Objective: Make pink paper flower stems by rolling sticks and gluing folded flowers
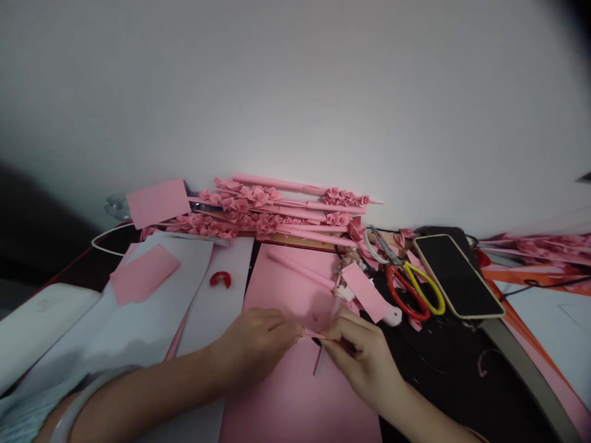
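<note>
Nearest, the left hand (258, 341) pinches one end of a small pink paper piece (315, 321) at lower centre; the right hand (364, 355) pinches the other end, equally near. Its long edge runs left to right between the fingertips, over a pink sheet (295, 400), with scissors (410, 289) further right.

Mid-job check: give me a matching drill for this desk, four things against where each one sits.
Things:
1. phone
2. small red curl
3. pink paper piece
4. flower sticks

Places:
a. pinched between the left hand and the right hand
b. on a white sheet, left of the big pink sheet
c. along the wall at the back
d. right of the scissors, dark screen up

Pairs: 1-d, 2-b, 3-a, 4-c
</note>
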`<action>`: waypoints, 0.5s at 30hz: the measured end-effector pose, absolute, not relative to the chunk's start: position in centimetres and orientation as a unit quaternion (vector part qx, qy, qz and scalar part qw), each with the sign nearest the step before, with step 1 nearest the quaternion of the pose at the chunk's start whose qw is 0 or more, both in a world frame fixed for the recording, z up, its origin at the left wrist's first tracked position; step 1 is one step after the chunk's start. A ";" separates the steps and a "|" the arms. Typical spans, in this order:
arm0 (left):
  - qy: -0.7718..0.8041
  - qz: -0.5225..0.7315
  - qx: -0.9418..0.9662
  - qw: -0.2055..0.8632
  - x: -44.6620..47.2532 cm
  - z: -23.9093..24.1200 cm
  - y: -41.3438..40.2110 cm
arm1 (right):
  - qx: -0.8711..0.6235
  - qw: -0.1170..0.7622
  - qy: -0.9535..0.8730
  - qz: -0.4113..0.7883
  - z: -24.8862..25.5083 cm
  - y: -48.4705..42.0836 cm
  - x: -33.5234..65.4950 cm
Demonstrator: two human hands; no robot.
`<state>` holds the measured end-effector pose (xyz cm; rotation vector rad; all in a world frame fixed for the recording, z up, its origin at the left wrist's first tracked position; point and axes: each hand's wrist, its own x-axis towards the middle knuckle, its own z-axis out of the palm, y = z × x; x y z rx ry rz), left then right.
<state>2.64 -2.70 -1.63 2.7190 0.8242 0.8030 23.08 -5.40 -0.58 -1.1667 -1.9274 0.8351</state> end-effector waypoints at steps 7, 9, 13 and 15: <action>0.302 0.267 0.895 0.192 2.5 -1.5 -2.5 | -0.488 0.336 -0.718 0.366 -1.1 -4.9 23.4; 0.322 0.255 0.881 0.236 2.5 -1.3 -2.4 | -0.494 0.334 -0.708 0.378 -1.1 -4.8 23.5; 0.413 0.192 0.789 0.413 2.3 -0.2 -1.8 | -0.476 0.367 -0.682 0.417 -1.0 -4.9 23.8; 0.427 0.178 0.711 0.529 2.2 0.4 -1.4 | -0.461 0.391 -0.665 0.439 -0.8 -4.9 23.9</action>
